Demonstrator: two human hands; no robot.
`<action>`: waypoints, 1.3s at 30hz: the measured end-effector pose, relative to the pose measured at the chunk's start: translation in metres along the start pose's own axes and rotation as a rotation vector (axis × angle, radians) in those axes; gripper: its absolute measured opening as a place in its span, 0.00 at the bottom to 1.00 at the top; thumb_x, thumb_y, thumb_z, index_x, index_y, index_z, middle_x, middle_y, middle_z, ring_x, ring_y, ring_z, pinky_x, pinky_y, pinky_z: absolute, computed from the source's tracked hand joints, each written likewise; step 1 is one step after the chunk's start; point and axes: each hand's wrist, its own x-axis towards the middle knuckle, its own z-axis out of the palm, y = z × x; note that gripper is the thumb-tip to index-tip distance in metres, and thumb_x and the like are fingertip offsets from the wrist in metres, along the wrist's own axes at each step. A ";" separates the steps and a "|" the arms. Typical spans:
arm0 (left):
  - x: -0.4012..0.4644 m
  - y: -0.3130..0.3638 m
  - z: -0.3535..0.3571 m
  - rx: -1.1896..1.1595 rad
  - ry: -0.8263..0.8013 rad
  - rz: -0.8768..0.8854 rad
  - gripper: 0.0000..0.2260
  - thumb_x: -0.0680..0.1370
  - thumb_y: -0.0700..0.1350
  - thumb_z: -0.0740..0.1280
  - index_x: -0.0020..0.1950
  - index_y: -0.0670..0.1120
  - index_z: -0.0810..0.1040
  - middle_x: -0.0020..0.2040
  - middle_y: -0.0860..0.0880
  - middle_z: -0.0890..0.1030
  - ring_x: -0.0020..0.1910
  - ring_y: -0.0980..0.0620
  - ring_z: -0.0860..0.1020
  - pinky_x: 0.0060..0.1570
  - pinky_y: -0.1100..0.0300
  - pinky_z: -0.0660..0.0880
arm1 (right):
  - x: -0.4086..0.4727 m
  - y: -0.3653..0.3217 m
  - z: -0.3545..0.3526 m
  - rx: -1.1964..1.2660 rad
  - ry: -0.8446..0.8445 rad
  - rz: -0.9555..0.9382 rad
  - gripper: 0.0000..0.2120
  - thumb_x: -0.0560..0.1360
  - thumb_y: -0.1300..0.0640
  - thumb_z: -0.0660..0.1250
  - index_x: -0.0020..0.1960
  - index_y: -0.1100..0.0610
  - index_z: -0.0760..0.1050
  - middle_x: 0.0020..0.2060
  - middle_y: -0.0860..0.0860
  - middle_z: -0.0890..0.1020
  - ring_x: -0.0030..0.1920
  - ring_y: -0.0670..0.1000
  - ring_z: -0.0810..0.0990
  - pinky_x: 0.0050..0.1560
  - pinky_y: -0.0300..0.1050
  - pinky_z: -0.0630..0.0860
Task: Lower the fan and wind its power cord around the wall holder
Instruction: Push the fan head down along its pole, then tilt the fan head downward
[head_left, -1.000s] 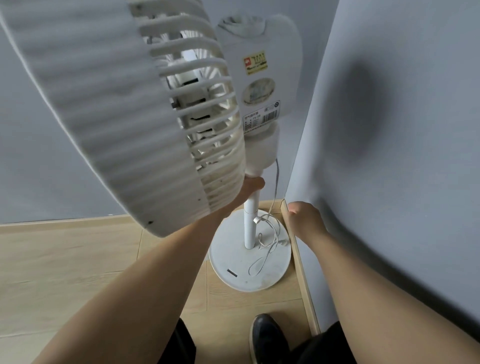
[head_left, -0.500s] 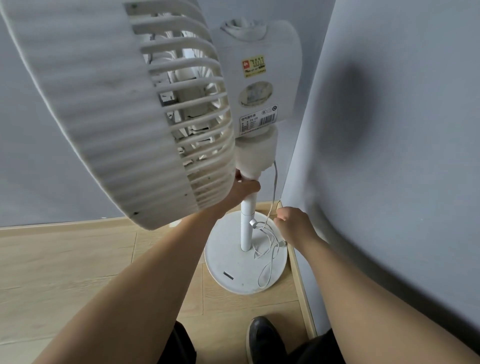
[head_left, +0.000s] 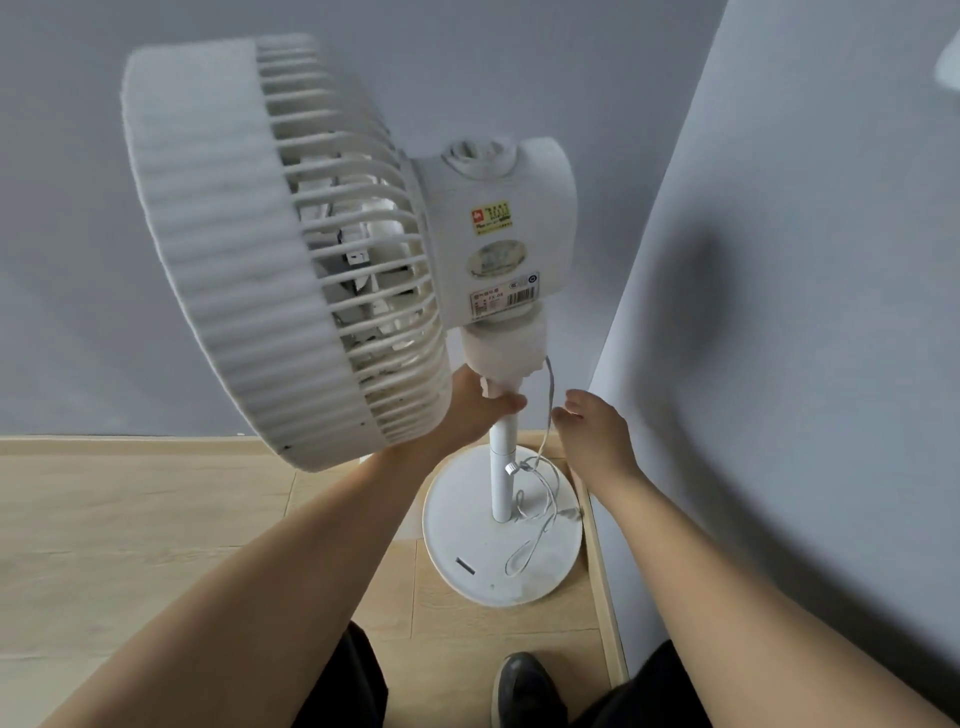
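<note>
White plastic fan (head_left: 291, 249) fills upper left and centre of frame, base (head_left: 467, 566) on wood floor in corner. Left hand (head_left: 475, 405) wrapped tight round pole (head_left: 503, 467) under head. Right hand (head_left: 592, 431) fingers spread, just beside hanging cord (head_left: 548, 405), not holding. Advice: steady pole, loosen collar knob (head_left: 511, 468), lower slowly, keep cord clear. Wall holder not in view.

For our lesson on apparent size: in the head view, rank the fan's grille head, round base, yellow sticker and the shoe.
1. Grille head, though nearness to the camera enlarges it.
2. Round base.
3. Shoe, partly cut off.
4. Yellow sticker.
</note>
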 end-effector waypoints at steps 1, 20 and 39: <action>-0.006 0.001 -0.003 0.004 0.023 0.017 0.21 0.76 0.41 0.71 0.68 0.40 0.73 0.64 0.47 0.77 0.58 0.51 0.75 0.49 0.71 0.68 | -0.002 -0.009 -0.003 0.032 0.012 -0.020 0.17 0.78 0.55 0.57 0.65 0.55 0.73 0.63 0.51 0.77 0.63 0.53 0.75 0.54 0.36 0.65; -0.179 0.090 -0.087 0.653 -0.238 0.185 0.32 0.77 0.58 0.66 0.78 0.57 0.57 0.74 0.54 0.68 0.71 0.50 0.70 0.68 0.53 0.68 | -0.043 -0.184 -0.059 0.677 0.170 -0.227 0.20 0.78 0.41 0.52 0.51 0.53 0.77 0.46 0.49 0.81 0.45 0.46 0.78 0.45 0.41 0.73; -0.164 0.132 -0.150 1.215 0.350 0.253 0.65 0.58 0.74 0.72 0.78 0.52 0.32 0.78 0.47 0.31 0.75 0.36 0.31 0.66 0.22 0.46 | -0.030 -0.216 -0.063 0.500 -0.001 -0.241 0.08 0.67 0.46 0.61 0.35 0.49 0.75 0.31 0.47 0.79 0.34 0.51 0.76 0.37 0.44 0.71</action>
